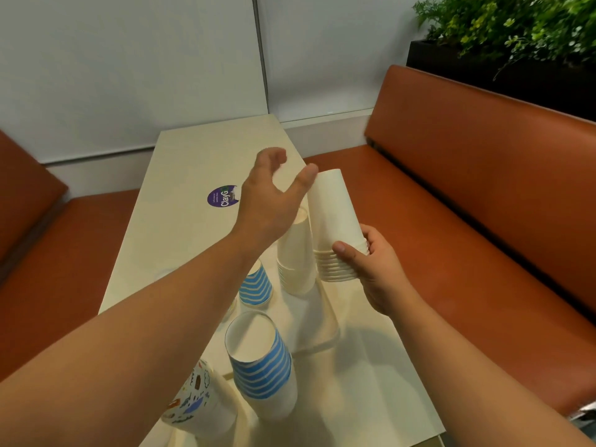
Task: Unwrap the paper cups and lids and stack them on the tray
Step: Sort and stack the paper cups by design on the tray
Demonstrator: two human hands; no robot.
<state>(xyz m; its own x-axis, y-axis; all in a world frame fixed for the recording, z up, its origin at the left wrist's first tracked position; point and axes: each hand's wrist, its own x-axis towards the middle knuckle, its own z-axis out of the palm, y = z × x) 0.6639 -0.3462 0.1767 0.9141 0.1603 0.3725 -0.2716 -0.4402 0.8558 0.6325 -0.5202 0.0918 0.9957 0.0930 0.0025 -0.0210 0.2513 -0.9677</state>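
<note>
My right hand (pixel 371 266) grips an upside-down stack of plain white paper cups (pixel 335 221) near its rims, held above the table. My left hand (pixel 274 195) is raised over the table with fingers spread and holds nothing; its thumb is close to the top of the held stack. A second white cup stack (pixel 296 256) stands upside down just behind and left of it. A blue-striped cup stack (pixel 261 353) stands in front, another blue-striped stack (pixel 256 285) sits partly behind my left forearm, and a cup stack with colourful prints (pixel 200 401) stands at the near left. No tray edge can be made out.
The cream table (pixel 193 162) bears a purple round sticker (pixel 222 196) toward its far end. Orange bench seats (pixel 467 195) run along both sides, with a dark planter of green plants (pixel 516 43) behind the right one. A white wall closes the far end.
</note>
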